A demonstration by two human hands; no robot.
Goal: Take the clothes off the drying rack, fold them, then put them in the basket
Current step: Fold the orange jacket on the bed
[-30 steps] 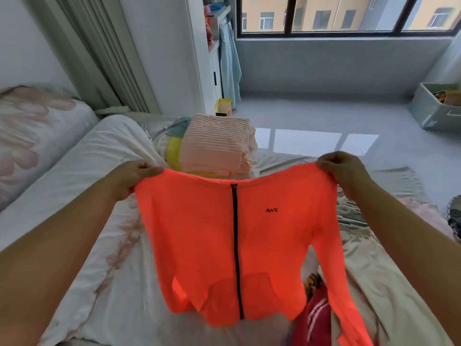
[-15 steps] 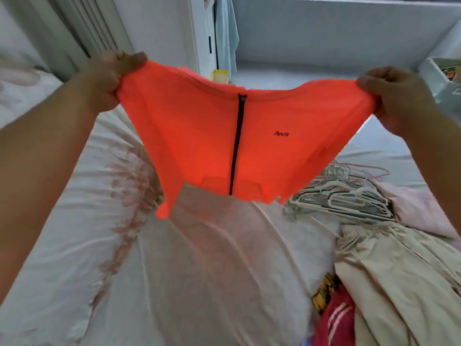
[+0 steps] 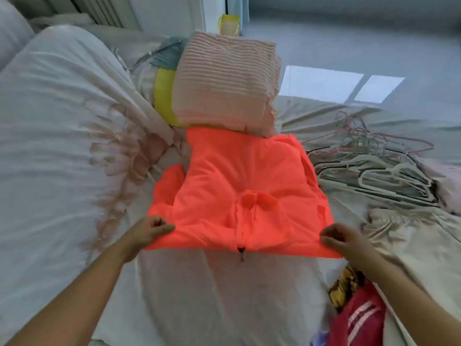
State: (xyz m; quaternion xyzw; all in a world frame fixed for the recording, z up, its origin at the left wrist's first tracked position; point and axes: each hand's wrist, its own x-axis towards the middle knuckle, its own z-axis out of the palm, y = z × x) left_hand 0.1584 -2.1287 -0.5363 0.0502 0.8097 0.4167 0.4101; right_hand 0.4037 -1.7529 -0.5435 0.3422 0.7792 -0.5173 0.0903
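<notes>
Lowered from the air, where it hung stretched between the hands half a second ago, the orange jacket [image 3: 244,196] now lies spread on the bed [image 3: 224,295], back up (the front with its lettering no longer shows). Its far hem reaches a stack of folded clothes [image 3: 224,83], and a sleeve bunches up along its left edge. A black zipper pull [image 3: 241,252] hangs from the middle of the jacket's near edge.

Both hands grip that near edge. At the jacket's left corner the left hand [image 3: 149,233] pinches the cloth, fingers curled under and thumb on top. At the right corner the right hand [image 3: 341,239] does the same, knuckles up. The near edge is lifted slightly off the sheet between them.

Beyond the jacket, the stack has a pink striped piece on top and something yellow [image 3: 163,93] showing at its left side. To the jacket's left a white quilt [image 3: 62,121] with a faded pink pattern is heaped up. To the jacket's right lies a tangle of hangers [image 3: 381,171], just beside the cloth but apart from it. Nearer than the hangers and right of the jacket is a crumpled beige sheet [image 3: 411,236]. Below the jacket's right corner, under the right forearm, sits a red garment [image 3: 359,318] with pale stripes. Past the stack the grey floor [image 3: 349,33] catches window light, and a small yellow box [image 3: 229,24] stands on it.
</notes>
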